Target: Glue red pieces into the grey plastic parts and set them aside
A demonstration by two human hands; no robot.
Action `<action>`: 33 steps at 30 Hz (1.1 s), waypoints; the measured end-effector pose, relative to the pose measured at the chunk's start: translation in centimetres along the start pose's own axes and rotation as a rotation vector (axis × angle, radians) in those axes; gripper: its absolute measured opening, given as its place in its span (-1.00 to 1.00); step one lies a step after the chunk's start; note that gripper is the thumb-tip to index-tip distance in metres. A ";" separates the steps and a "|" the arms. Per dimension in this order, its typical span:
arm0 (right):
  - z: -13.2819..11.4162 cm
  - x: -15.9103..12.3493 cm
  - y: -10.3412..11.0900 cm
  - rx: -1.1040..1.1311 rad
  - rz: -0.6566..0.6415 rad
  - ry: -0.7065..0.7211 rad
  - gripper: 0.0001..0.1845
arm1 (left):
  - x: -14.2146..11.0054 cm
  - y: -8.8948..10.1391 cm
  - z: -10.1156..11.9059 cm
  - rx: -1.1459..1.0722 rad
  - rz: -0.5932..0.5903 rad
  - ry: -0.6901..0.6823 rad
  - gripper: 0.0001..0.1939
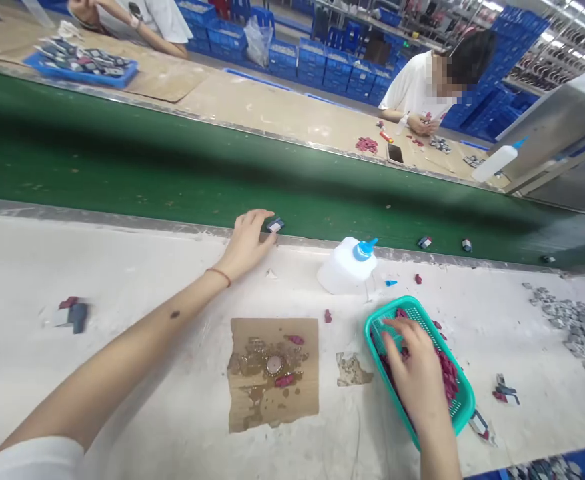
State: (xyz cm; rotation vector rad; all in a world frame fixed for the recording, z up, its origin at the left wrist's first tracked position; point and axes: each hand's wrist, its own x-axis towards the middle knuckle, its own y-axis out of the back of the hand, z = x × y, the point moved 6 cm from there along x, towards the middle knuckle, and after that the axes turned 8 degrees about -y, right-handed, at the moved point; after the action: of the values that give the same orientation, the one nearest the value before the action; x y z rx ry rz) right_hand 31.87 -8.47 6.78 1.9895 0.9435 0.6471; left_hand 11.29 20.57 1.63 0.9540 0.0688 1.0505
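Observation:
My left hand (248,245) reaches to the near edge of the green belt, thumb and fingers apart. A small dark-blue and white part (275,225) lies right at its fingertips and does not look gripped. Over the teal plastic basket (465,393) is my right hand (415,357), fingers spread and curved down among the dark-red pieces (449,377) inside. Its fingertips partly cover the pieces, and I see nothing held. Between my arms a piece of cardboard (302,400) carries wet glue-like stains, a round cap (274,365) and two dark-red pieces (285,381).
A white bottle with a blue nozzle (345,267) stands by the belt edge. Several small parts ride on the green belt (197,180). Grey pieces (572,327) are heaped at right; a blurred assembled part (76,315) is at left. Two people sit across the belt.

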 end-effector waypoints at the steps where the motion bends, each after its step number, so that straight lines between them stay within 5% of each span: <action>1: 1.4 0.6 0.6 -0.155 0.020 -0.009 -0.77 | 1.0 -0.6 -0.8 0.074 -0.033 0.004 -0.58; 5: 5.0 2.8 0.1 -0.514 -0.069 -0.014 -0.78 | 3.2 -2.9 -1.3 0.100 -0.107 -0.023 -0.64; 12: 5.4 3.8 -1.5 -0.511 -0.042 0.016 -0.82 | 2.8 -2.8 0.4 -0.061 -0.064 -0.012 -0.68; 16: 5.5 4.0 -1.8 -0.420 -0.048 0.067 -0.87 | -0.2 -0.6 0.5 -0.403 -0.016 0.203 -0.62; 19: 5.7 4.4 -1.7 -0.339 -0.051 0.075 -0.84 | -3.9 0.3 1.0 -0.815 -0.079 0.439 -0.67; 22: 5.5 4.4 -1.0 -0.257 -0.068 0.075 -0.75 | -7.5 1.6 2.1 -0.945 -0.146 0.535 -0.63; 28: 3.9 2.4 0.0 0.491 -0.236 -0.351 -0.63 | -13.2 2.9 2.9 -1.057 -0.149 0.714 -0.54; 33: -2.0 0.1 -2.9 0.959 -0.548 -0.476 -0.64 | -15.4 3.2 3.9 -1.115 -0.125 0.736 -0.64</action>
State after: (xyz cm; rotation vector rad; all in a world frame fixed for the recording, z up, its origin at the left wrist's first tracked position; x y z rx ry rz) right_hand 29.40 -6.38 5.37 2.3149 1.5582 -0.6960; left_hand 2.65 6.88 0.46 -0.4549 0.1257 1.0561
